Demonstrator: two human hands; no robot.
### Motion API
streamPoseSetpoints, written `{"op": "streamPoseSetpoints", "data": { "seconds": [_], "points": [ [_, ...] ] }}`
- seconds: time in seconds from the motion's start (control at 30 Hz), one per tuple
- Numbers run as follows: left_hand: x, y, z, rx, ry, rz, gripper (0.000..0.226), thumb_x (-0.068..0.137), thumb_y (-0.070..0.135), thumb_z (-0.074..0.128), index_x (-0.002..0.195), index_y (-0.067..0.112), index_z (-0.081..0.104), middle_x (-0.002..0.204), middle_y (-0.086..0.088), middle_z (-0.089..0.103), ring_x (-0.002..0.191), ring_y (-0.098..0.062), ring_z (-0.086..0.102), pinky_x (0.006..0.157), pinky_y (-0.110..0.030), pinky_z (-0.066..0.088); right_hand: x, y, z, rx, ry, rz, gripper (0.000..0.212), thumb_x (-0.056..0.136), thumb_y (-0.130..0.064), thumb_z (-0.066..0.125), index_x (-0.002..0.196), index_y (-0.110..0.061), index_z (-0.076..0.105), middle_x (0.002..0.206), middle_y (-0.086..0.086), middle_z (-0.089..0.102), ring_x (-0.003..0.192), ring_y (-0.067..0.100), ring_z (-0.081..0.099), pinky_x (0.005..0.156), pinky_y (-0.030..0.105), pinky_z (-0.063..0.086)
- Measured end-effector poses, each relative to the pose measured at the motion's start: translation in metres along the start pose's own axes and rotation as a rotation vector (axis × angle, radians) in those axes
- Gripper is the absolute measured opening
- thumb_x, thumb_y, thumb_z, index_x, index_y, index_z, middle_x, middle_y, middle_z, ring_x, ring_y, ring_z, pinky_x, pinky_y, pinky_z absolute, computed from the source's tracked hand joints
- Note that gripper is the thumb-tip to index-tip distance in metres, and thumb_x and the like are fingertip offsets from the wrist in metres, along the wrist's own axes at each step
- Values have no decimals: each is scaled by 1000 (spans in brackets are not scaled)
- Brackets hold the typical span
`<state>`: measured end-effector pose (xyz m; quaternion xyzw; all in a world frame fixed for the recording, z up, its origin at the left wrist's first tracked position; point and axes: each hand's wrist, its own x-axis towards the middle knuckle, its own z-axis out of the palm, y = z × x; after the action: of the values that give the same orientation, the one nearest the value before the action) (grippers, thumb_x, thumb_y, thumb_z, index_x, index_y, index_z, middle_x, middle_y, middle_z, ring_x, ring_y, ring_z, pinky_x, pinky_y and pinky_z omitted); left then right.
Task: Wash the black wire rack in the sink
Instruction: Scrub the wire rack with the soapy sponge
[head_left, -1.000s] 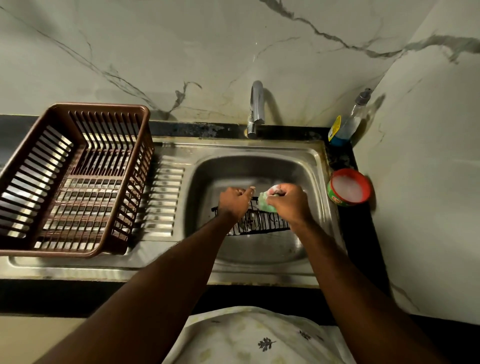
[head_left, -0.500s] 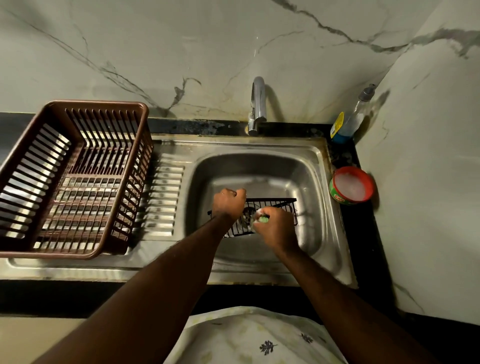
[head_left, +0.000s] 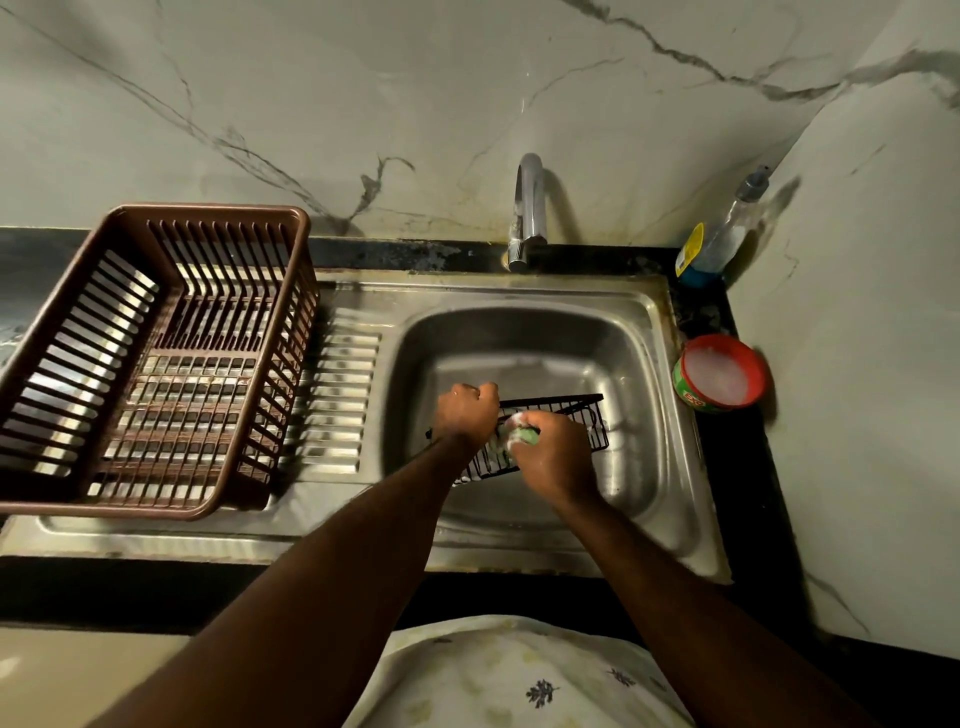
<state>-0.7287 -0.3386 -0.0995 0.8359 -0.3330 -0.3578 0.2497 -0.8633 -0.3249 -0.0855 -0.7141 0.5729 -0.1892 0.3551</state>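
Two bare hands work inside a steel sink. The left hand is curled closed around the upper left rim of a black wire rack, holding it tilted within the basin. The right hand is closed around a green, soapy scrub pad and presses it against the rack's wires near the middle. Both hands and forearms cover much of the rack, so only its right end and some lower bars show.

Above the basin, a chrome tap stands against the marble wall; no water is seen running. To the right of the sink, on the dark counter, sits a round red-rimmed tub of white dish soap, and behind it in the corner a clear bottle with a yellow label. On the ribbed draining board to the left rests a brown slatted plastic basket, well apart from the hands. A pale, leaf-printed garment fills the bottom edge.
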Motion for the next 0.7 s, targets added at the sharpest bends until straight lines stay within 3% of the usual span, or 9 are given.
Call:
{"op": "streamPoseSetpoints", "data": {
  "seconds": [0.1, 0.2, 0.33, 0.5, 0.7],
  "points": [
    [-2, -3, 0, -10, 0, 11, 44, 98, 34, 44, 71, 7, 65, 87, -20, 70, 76, -31, 62, 67, -38, 50, 3, 3, -6, 18, -34, 48, 17, 79, -9, 71, 92, -18, 77, 83, -6, 74, 71, 6, 63, 57, 5, 40],
    [-3, 3, -1, 52, -17, 38, 43, 99, 31, 43, 90, 0, 72, 104, -26, 70, 92, -38, 63, 79, -40, 50, 13, -5, -5, 28, 51, 3, 18, 73, -5, 70, 87, -15, 76, 82, -1, 74, 72, 12, 64, 63, 19, 46],
    [1, 5, 2, 85, -32, 12, 44, 97, 34, 40, 90, 4, 71, 102, -22, 69, 82, -30, 56, 71, -34, 40, 28, -13, 1, 33, 137, -16, 21, 70, -4, 72, 89, -12, 72, 86, 6, 71, 78, 21, 64, 67, 27, 51],
    [3, 9, 0, 30, -17, -58, 48, 97, 35, 40, 103, -1, 71, 101, -19, 65, 90, -34, 59, 74, -35, 41, 27, -4, -1, -32, 13, 46, 15, 68, -15, 76, 83, -17, 72, 77, 1, 73, 71, 20, 67, 57, 24, 44],
    [3, 10, -2, -14, -19, -80, 46, 96, 36, 40, 94, 1, 70, 100, -21, 68, 89, -34, 63, 71, -35, 43, 20, 1, -14, -75, -119, 95, 32, 62, -17, 86, 93, -21, 77, 85, -5, 74, 75, 11, 67, 62, 18, 48]
  ]
}}
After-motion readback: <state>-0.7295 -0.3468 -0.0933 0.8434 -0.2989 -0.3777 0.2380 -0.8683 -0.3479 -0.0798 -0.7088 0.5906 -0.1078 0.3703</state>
